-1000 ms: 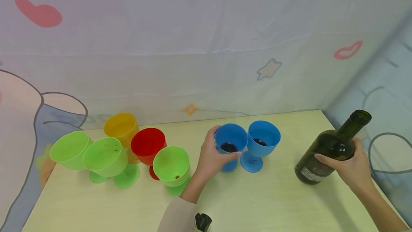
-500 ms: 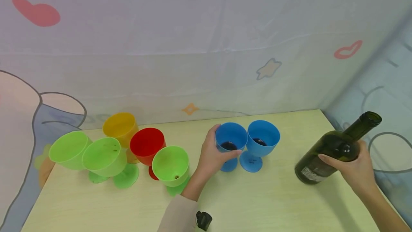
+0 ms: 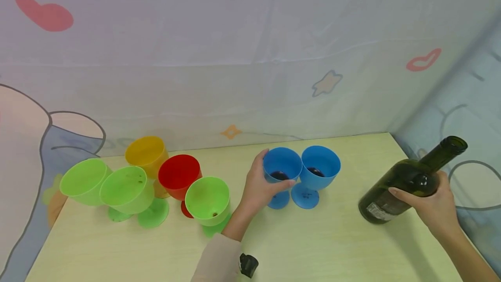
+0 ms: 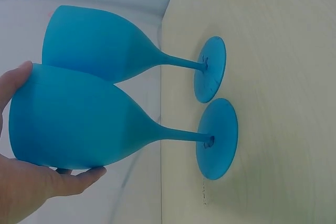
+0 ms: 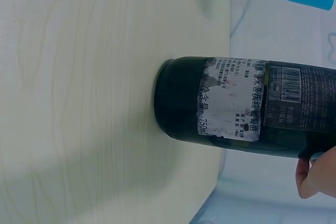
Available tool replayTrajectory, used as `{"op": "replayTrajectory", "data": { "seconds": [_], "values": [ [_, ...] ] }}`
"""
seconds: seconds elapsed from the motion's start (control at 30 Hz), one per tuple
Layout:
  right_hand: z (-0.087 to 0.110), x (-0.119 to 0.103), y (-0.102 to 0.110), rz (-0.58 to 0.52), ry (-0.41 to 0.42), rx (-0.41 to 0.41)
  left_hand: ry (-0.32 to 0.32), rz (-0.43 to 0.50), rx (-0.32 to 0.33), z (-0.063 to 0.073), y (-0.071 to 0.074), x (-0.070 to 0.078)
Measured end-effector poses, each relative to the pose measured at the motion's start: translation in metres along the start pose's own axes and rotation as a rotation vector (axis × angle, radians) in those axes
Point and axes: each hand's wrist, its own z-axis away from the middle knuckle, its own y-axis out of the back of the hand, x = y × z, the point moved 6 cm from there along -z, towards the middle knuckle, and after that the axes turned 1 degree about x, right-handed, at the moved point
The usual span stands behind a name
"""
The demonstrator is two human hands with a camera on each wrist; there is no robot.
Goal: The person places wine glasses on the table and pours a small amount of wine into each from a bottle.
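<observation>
My left hand (image 3: 258,186) holds a blue plastic wine goblet (image 3: 281,160) by its bowl, thumb on the near side and fingers round the far side. In the left wrist view its round foot (image 4: 218,140) rests on the tabletop. A second blue goblet (image 3: 321,160) stands right beside it, the bowls overlapping in that view. Dark liquid lies in the bottom of both bowls. Over on the right, my right hand (image 3: 432,206) grips a dark green wine bottle (image 3: 403,179) round its body. Its uncapped neck slants up to the right, with the labelled base low at the tabletop.
Left of my left arm stand several other goblets: a near green one (image 3: 207,199), a red one (image 3: 180,177), a yellow one (image 3: 146,156) and two more green ones farther left. A patterned cloth (image 3: 235,55) hangs behind the pale wooden table (image 3: 305,247).
The bottle's neck and my right hand have shifted right, mostly in the first half second, while its base stays in place. My left hand and the goblets have hardly moved.
</observation>
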Motion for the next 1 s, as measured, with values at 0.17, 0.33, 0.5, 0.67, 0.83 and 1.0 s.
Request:
{"op": "replayTrajectory", "data": {
  "seconds": [0.17, 0.33, 0.5, 0.67, 0.83, 1.0],
  "values": [
    [0.0001, -0.0008, 0.0, -0.006, 0.005, 0.004, 0.003, -0.008, -0.011, -0.0015, -0.0003, -0.001],
    [-0.0002, -0.0012, -0.0002, -0.004, 0.01, -0.001, 0.008, -0.007, -0.02, -0.0015, 0.0003, -0.0016],
    [-0.0007, -0.001, -0.0002, -0.007, 0.015, -0.011, 0.013, -0.009, -0.025, -0.0007, 0.0009, -0.0003],
    [-0.0005, -0.0009, -0.0005, -0.013, 0.016, -0.018, 0.019, -0.018, -0.023, -0.0005, 0.0011, 0.0002],
    [0.0001, -0.0009, -0.0009, -0.027, 0.018, -0.019, 0.012, -0.029, -0.023, 0.0007, 0.0015, 0.0003],
    [0.0, -0.0004, -0.0004, -0.019, 0.018, -0.008, -0.009, -0.026, -0.01, 0.0046, 0.005, 0.002]
  ]
}}
